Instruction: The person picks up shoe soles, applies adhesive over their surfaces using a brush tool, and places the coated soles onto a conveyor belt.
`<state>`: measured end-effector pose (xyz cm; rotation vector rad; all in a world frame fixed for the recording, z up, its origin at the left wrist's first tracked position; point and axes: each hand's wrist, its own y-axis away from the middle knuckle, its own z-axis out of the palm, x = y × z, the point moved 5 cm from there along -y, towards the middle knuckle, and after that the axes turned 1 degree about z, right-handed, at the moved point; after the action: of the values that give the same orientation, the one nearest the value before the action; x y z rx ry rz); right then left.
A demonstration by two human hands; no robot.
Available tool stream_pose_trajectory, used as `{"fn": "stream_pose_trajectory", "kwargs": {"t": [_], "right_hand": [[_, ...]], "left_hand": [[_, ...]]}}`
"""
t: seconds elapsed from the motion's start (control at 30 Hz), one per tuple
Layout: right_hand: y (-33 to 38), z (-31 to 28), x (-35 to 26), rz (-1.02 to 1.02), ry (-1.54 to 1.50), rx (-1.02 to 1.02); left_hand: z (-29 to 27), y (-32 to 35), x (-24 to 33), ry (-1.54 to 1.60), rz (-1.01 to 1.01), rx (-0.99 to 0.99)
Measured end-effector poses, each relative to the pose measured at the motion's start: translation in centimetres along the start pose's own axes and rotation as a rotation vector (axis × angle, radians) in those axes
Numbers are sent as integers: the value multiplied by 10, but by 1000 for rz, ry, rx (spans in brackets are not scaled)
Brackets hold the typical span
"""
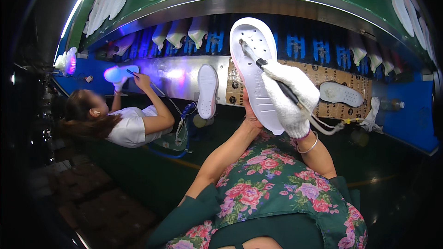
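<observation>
Holding a white moulded rubber shoe sole [255, 71] upright in front of the body, cavity side toward the face, toe end up near the steel rim of the green conveyor belt [258, 0]. Left hand [249, 110] bare, its grip closed around the sole's lower edge from behind, mostly hidden by the sole itself. Right hand [291, 96] in a white knit glove, its grip closed on a thin black brush applicator [264, 67] with a pale hose [323, 127] trailing from its back end; tip resting in the upper, toe-side hollow of the sole.

Judging progress: coating under way on this sole, with the tip at the toe portion; no clear wet sheen readable under the blue-violet light, so impossible to say how much of the surface is covered. Heel half below the glove likely still to cover, though that cannot be told for sure.

Lying ahead on the steel-and-cardboard table [332, 110]: a second white sole [207, 90] standing on end to the left, a third white sole [341, 93] flat to the right. Hanging on the blue rack [295, 46] behind, several more pale soles. Working at the far left, a co-worker in a white shirt [131, 127], brushing a glowing sole [121, 73].
</observation>
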<state>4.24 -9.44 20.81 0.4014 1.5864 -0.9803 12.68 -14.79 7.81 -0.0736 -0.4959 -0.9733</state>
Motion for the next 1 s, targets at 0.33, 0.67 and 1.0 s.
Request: {"fn": "stream_pose_trajectory", "kwargs": {"t": [0.33,0.67,1.0], "right_hand": [[11,3,6,14,-12,-65],[13,11,14,-132,59,-210],[45,21,60,309,-407,-142]], "left_hand": [[-26,-4,2,148,14,72],[-11,-11,26,102,50,22],[-10,-20,32,254,56,-56]]}}
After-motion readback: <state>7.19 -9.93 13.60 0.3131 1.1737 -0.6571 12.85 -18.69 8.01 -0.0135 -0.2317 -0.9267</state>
